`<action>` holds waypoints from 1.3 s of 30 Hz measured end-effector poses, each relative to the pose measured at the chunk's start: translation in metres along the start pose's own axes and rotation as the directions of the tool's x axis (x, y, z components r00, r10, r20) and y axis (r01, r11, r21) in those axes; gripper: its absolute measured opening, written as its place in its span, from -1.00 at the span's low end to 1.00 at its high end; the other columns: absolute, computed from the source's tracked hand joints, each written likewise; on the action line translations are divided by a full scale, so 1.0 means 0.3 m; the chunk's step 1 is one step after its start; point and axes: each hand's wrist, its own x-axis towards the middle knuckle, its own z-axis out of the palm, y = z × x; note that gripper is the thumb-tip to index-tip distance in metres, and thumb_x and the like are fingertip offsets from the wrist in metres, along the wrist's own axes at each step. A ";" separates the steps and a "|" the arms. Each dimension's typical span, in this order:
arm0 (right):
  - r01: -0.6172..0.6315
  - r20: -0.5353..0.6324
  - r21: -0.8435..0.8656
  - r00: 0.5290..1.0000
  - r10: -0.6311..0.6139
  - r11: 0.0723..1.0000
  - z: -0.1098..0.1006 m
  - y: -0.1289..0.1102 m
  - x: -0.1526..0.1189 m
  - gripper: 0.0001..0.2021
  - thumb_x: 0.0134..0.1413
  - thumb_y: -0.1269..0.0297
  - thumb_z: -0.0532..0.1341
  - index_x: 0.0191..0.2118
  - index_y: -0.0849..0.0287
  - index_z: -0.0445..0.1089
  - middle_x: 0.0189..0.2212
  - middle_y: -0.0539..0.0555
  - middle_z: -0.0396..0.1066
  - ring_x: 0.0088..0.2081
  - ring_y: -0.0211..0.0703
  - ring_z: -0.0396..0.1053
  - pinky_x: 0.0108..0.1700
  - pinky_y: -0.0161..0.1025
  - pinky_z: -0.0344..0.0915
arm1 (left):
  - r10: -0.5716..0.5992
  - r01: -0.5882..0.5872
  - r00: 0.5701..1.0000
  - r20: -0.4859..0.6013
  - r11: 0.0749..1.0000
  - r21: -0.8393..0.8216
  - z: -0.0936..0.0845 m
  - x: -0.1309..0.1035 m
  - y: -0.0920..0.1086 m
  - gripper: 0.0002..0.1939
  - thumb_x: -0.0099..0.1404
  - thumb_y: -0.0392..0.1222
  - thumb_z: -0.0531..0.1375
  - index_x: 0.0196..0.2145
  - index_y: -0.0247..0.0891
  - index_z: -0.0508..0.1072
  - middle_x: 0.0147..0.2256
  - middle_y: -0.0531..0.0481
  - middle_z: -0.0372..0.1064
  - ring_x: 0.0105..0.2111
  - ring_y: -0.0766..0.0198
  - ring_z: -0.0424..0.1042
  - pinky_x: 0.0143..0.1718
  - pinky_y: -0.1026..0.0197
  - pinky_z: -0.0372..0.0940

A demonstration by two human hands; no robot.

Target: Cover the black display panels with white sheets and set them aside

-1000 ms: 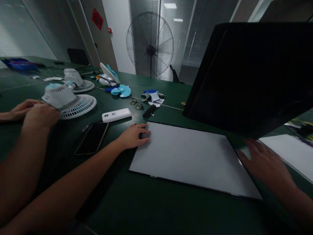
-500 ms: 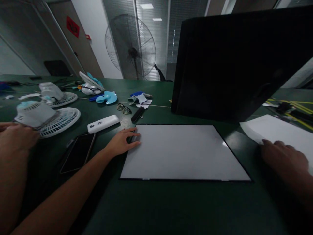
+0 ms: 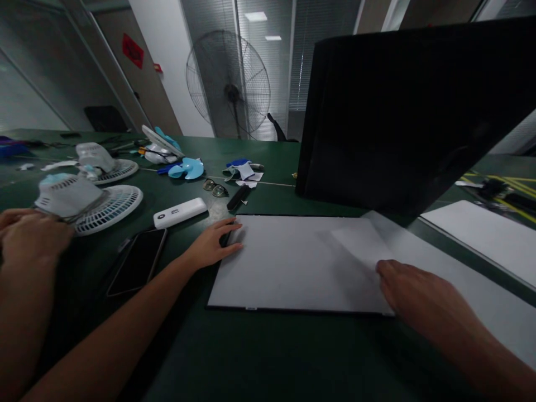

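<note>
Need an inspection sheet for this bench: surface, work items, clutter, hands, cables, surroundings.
Surface: dark green tabletop, dimly lit.
Work items: black-edged rectangular white panel, flat; thin white rectangular sheet overlapping its right side.
Clutter: black-screened phone, white oblong device, clear-lensed eyeglasses, light-blue plastic fan blade, round white plastic fan grille.
Hands: left hand spread on panel's left edge; right hand gripping sheet.
Cables: thin dark cords, back left; routing unclear.
Surroundings: large black rectangular slab, right; wire-caged fan behind; co-worker's hand, left.
</note>
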 end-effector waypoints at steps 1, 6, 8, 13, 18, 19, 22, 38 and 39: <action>0.082 -0.040 -0.007 0.996 -0.082 0.997 0.014 -0.056 -0.007 -0.69 0.27 0.46 0.09 -0.05 0.15 0.56 -0.02 0.30 0.55 -0.09 0.17 0.57 -0.10 0.09 0.54 | -0.001 0.001 1.000 -0.001 1.000 -0.003 0.002 -0.001 -0.002 -0.21 0.38 0.38 0.24 0.36 -0.17 0.44 0.46 -0.23 0.17 0.39 -0.20 0.28 0.41 -0.26 0.18; 0.483 -0.156 0.025 0.867 -0.474 0.875 0.022 -0.264 0.003 -0.48 0.24 0.57 0.03 0.21 0.21 0.50 0.22 0.29 0.45 0.18 0.20 0.48 0.11 0.19 0.55 | 0.023 -0.022 1.000 0.007 1.000 -0.019 0.004 -0.003 0.007 -0.21 0.43 0.38 0.19 0.39 -0.19 0.39 0.43 -0.23 0.23 0.38 -0.17 0.29 0.43 -0.24 0.17; 0.562 -0.120 0.075 0.825 -0.552 0.824 -0.008 -0.324 0.033 -0.50 0.29 0.54 0.05 0.25 0.21 0.48 0.28 0.28 0.40 0.25 0.21 0.43 0.17 0.22 0.51 | 0.031 -0.031 1.000 0.004 0.998 -0.048 0.001 -0.004 0.013 -0.23 0.50 0.37 0.08 0.39 -0.23 0.38 0.41 -0.24 0.27 0.38 -0.15 0.30 0.44 -0.20 0.15; 0.615 -0.006 0.212 0.778 -0.628 0.760 -0.082 -0.456 0.115 -0.55 0.44 0.40 0.07 0.33 0.21 0.41 0.39 0.27 0.25 0.40 0.22 0.24 0.35 0.26 0.34 | -0.008 0.006 1.000 -0.019 0.995 -0.098 -0.004 -0.009 0.017 -0.11 0.51 0.41 0.01 0.49 -0.32 0.21 0.44 -0.30 0.20 0.41 -0.20 0.25 0.46 -0.22 0.10; 0.629 0.006 0.331 0.744 -0.668 0.703 -0.110 -0.482 0.141 -0.55 0.49 0.32 0.05 0.36 0.21 0.39 0.40 0.22 0.25 0.43 0.18 0.17 0.42 0.26 0.23 | 0.044 -0.044 0.999 0.000 0.998 -0.035 0.005 -0.012 0.004 -0.03 0.44 0.34 0.19 0.58 -0.16 -0.01 0.56 -0.23 -0.15 0.51 -0.23 0.01 0.49 -0.24 0.01; 0.620 0.017 0.364 0.742 -0.671 0.695 -0.117 -0.472 0.139 -0.54 0.49 0.31 0.04 0.38 0.18 0.37 0.41 0.19 0.24 0.45 0.16 0.15 0.44 0.25 0.20 | 0.050 -0.050 0.999 -0.002 0.998 -0.024 0.010 -0.012 0.000 0.00 0.44 0.32 0.21 0.59 -0.14 -0.09 0.57 -0.23 -0.22 0.52 -0.23 -0.04 0.50 -0.24 -0.01; 0.574 0.063 0.484 0.730 -0.680 0.661 -0.144 -0.424 0.125 -0.52 0.50 0.24 0.06 0.43 0.06 0.31 0.45 0.11 0.17 0.48 0.06 0.09 0.49 0.22 0.12 | 0.056 -0.056 0.998 -0.028 0.998 -0.012 0.025 -0.011 -0.009 0.17 0.43 0.28 0.24 0.60 -0.18 -0.42 0.59 -0.25 -0.45 0.55 -0.25 -0.22 0.52 -0.25 -0.09; -0.215 -0.060 0.090 0.973 0.221 0.972 0.077 0.377 0.119 -0.29 0.55 -0.06 -0.17 0.44 0.44 0.22 0.39 0.51 0.17 0.37 0.35 0.20 0.35 0.22 0.18 | 0.118 -0.121 0.986 0.119 0.992 0.021 -0.020 -0.008 0.020 -0.47 0.51 0.07 0.15 0.37 0.02 0.44 0.49 -0.11 0.11 0.47 -0.25 0.12 0.48 -0.43 -0.07; -0.286 -0.106 0.068 0.950 0.292 0.956 0.085 0.448 0.098 -0.26 0.55 -0.06 -0.19 0.47 0.52 0.13 0.41 0.60 0.07 0.43 0.43 0.08 0.34 0.26 0.14 | 0.117 -0.120 0.987 0.110 0.993 0.020 -0.020 -0.008 0.018 -0.46 0.50 0.10 0.16 0.35 0.01 0.46 0.48 -0.12 0.13 0.45 -0.26 0.15 0.47 -0.41 -0.03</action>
